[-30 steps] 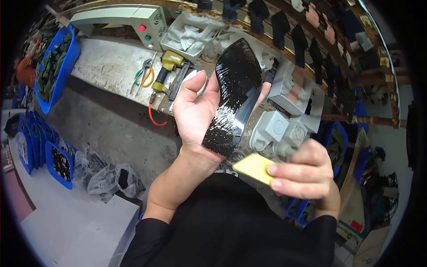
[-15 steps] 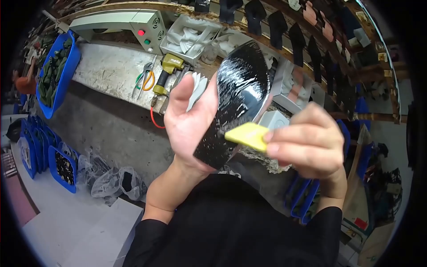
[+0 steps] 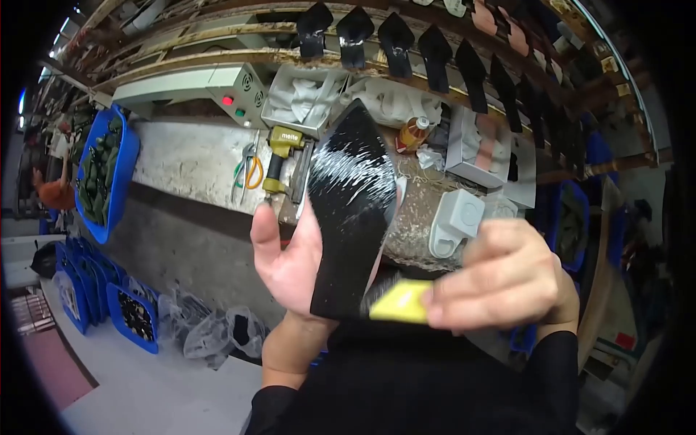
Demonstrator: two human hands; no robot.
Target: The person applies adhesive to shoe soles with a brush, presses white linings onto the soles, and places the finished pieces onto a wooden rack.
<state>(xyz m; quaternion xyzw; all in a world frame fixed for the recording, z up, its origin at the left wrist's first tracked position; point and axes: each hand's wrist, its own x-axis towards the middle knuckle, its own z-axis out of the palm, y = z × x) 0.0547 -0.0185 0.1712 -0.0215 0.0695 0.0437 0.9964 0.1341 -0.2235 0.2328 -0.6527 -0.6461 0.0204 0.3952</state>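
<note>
Black piece [image 3: 353, 210] lies on open left hand [image 3: 290, 268], thumb apart, held above near edge of stained, worn bench [image 3: 177, 170]. Right hand [image 3: 504, 279], fingers pinched round yellow brush [image 3: 400, 301], at piece's near end; contact unclear. Staple gun [image 3: 279, 159], bottle [image 3: 413, 135] on bench. Far side: wooden rack [image 3: 217, 64]. Left: blue tub [image 3: 125, 206], grey floor [image 3: 210, 243].

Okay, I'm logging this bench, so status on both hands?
Left hand under black insole. Right hand gripping yellow brush. Nothing covering insole's top.
</note>
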